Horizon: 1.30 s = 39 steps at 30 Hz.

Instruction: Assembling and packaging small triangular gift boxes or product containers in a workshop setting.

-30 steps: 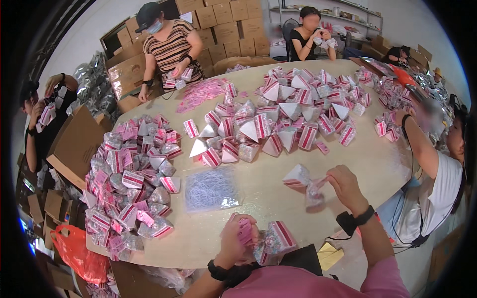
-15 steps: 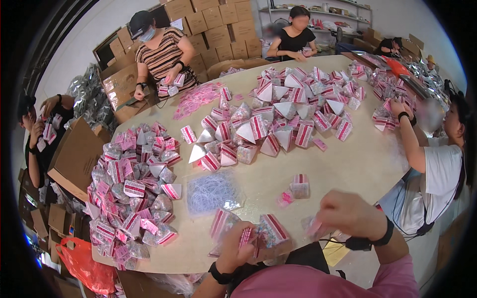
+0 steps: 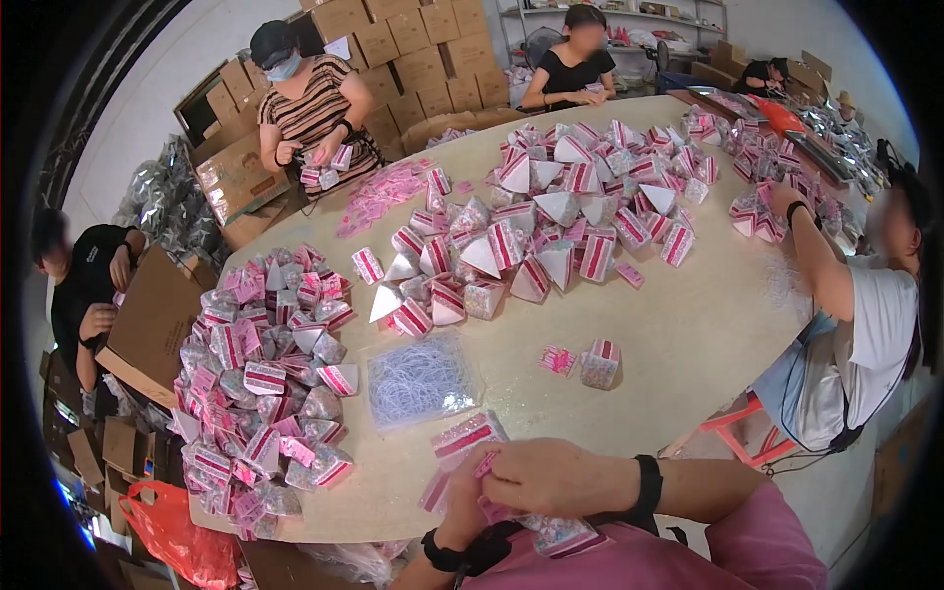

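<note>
1. Left hand (image 3: 458, 506): grip closed on pink cards (image 3: 486, 464) at the near edge of the worktop (image 3: 688, 339) — probably steadying them for the other hand.
2. Right hand (image 3: 551, 477): angled across to meet the left, fingers curled. What it pinches, if anything, is hidden; can't tell.
3. Striped bag (image 3: 469, 436) juts out past the left hand; held or just resting, can't tell. Second bag (image 3: 568, 536) shows below the right hand, support hidden.
4. Clear pouch of white loops (image 3: 421, 381) lies flat just beyond the hands — easy reach, likely why it's there.
5. Single bag (image 3: 600, 364) and loose card (image 3: 558, 361) sit side by side, off the heaps.
6. Left heap (image 3: 265, 383) and middle heap (image 3: 551, 216) stand apart, presumably so they don't mix.
</note>
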Tool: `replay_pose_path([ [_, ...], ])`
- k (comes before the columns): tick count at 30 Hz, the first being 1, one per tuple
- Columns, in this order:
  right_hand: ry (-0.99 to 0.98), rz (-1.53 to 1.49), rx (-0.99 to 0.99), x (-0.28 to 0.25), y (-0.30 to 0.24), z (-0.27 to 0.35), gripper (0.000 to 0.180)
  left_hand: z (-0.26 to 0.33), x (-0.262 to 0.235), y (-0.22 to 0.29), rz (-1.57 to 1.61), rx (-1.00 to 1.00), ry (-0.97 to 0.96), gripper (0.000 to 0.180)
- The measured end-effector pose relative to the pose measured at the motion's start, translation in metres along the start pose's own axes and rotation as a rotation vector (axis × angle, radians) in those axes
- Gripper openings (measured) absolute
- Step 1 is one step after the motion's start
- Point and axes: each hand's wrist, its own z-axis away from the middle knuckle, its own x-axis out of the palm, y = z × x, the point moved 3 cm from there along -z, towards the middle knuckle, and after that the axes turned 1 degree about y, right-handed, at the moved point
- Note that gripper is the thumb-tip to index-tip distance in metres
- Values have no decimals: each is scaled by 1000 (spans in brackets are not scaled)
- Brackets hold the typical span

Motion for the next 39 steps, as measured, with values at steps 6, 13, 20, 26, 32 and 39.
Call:
replay_pose_path([
  [6, 84, 40, -53, 7, 14, 14, 16, -3, 6, 10, 80, -128, -107, 47],
  [13, 167, 18, -60, 9, 11, 29, 22, -2, 3, 21, -275, 46, -314, 51],
  [20, 132, -44, -25, 12, 15, 30, 14, -3, 6, 20, -258, -71, -373, 45],
  [26, 116, -119, 137, 12, 21, 36, 14, 0, 12, 17, -397, 136, -247, 40],
  [32, 259, 0, 31, 16, 17, 49, 30, -2, 17, 27, -357, 154, -175, 35],
  [39, 278, 31, -7, 16, 16, 50, 31, 0, 17, 23, -356, 160, -177, 42],
])
